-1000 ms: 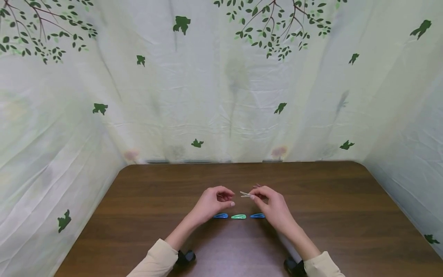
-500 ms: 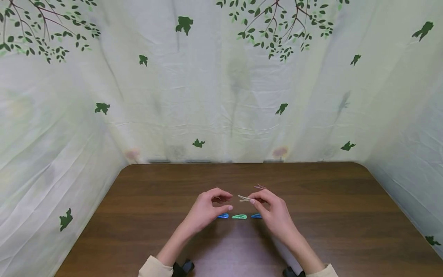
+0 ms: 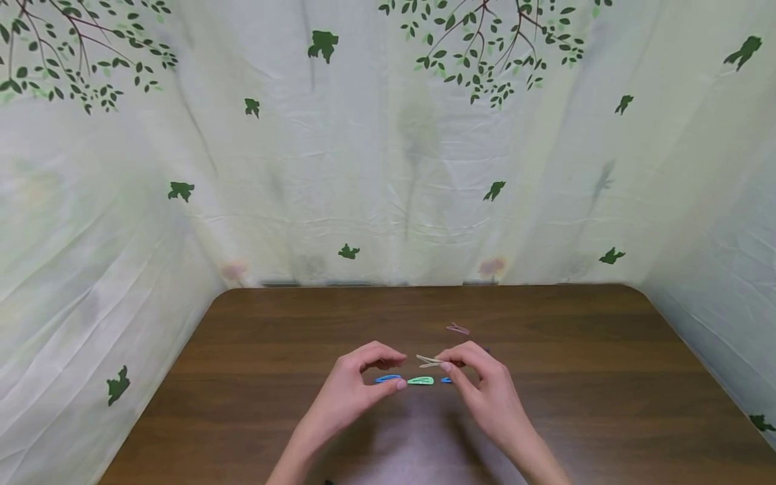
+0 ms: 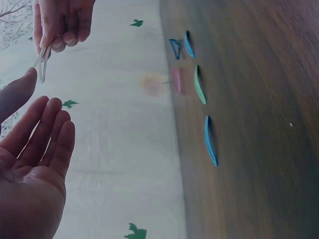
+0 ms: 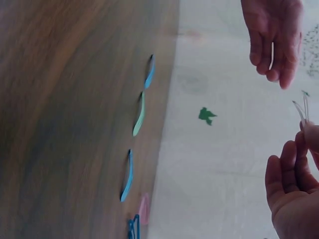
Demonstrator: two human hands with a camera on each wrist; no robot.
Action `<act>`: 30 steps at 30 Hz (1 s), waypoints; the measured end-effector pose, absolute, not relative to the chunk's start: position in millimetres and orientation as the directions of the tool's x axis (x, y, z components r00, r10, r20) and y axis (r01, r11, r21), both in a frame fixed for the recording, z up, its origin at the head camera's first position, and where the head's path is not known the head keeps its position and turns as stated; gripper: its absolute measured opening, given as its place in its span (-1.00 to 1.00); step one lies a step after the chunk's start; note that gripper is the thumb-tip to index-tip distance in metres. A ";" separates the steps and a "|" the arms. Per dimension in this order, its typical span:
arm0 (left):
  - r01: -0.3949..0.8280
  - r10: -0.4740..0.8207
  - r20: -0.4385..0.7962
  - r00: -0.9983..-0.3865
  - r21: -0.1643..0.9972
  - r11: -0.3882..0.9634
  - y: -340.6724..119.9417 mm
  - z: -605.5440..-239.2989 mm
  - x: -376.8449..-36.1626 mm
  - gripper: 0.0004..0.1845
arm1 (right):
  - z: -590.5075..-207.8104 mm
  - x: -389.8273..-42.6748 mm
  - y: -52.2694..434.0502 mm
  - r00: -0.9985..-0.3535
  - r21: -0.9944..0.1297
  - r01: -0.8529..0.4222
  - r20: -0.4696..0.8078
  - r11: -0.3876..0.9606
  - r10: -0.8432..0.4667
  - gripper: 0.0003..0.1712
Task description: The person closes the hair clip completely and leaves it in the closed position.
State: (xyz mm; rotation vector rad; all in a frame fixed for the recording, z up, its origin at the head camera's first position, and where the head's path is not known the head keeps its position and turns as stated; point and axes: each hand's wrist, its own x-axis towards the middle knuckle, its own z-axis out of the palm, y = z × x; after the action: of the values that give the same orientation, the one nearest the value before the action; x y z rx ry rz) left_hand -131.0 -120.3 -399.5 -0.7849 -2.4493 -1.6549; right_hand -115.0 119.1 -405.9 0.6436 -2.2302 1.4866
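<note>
My right hand point(image 3: 445, 364) pinches a pale hair clip point(image 3: 429, 361) by one end, just above the brown table point(image 3: 576, 377). In the right wrist view the pale clip point(image 5: 303, 110) sticks up from the right hand's fingertips point(image 5: 299, 149). My left hand point(image 3: 393, 369) hovers close to the clip's free end with its fingers loosely curled and thumb apart, holding nothing. The left wrist view shows the left hand's palm point(image 4: 35, 149) relaxed and bare. Under the hands lie a blue clip point(image 3: 388, 378), a green clip point(image 3: 420, 380) and a second blue clip point(image 3: 445, 380), this one half hidden.
A pink clip point(image 3: 457, 329) lies farther back on the table, with a dark blue clip point(image 4: 174, 48) beside it. Pale cloth printed with green leaves point(image 3: 388, 168) walls the table at the back and on both sides.
Both hands have drawn a little nearer to me and lower, over the row of clips. The right hand still pinches the pale clip, and the pink clip behind it now shows fully.
</note>
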 end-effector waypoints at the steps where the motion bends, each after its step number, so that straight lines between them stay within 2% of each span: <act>1: 0.455 0.364 0.346 -0.865 0.846 0.277 -120.2 -398.6 -129.2 -0.70 | -405.5 -112.5 118.9 -0.817 -0.755 -0.573 0.554 0.319 -0.158 -0.80; 12: 0.511 0.360 0.423 -0.832 0.836 0.200 -117.5 -394.3 -116.1 -0.70 | -401.0 -92.1 113.7 -0.810 -0.768 -0.586 0.566 0.258 -0.152 -0.82; 16: 0.538 0.365 0.448 -0.816 0.819 0.199 -117.5 -392.9 -112.5 -0.69 | -397.7 -88.3 112.0 -0.817 -0.775 -0.577 0.553 0.259 -0.167 -0.76; 25: 0.616 0.377 0.518 -0.768 0.757 0.217 -113.4 -394.1 -107.7 -0.65 | -401.2 -86.6 106.1 -0.734 -0.695 -0.679 0.647 0.236 -0.207 -0.66; 30: 0.657 0.372 0.566 -0.735 0.730 0.187 -112.0 -392.6 -106.9 -0.71 | -400.3 -86.4 104.9 -0.720 -0.678 -0.694 0.661 0.242 -0.212 -0.64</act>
State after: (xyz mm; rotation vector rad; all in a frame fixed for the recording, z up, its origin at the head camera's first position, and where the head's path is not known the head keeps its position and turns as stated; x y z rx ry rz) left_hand -106.9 -112.0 -392.6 -0.9842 -2.2031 -1.5674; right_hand -86.4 104.9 -400.3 0.8279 -2.0851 1.4832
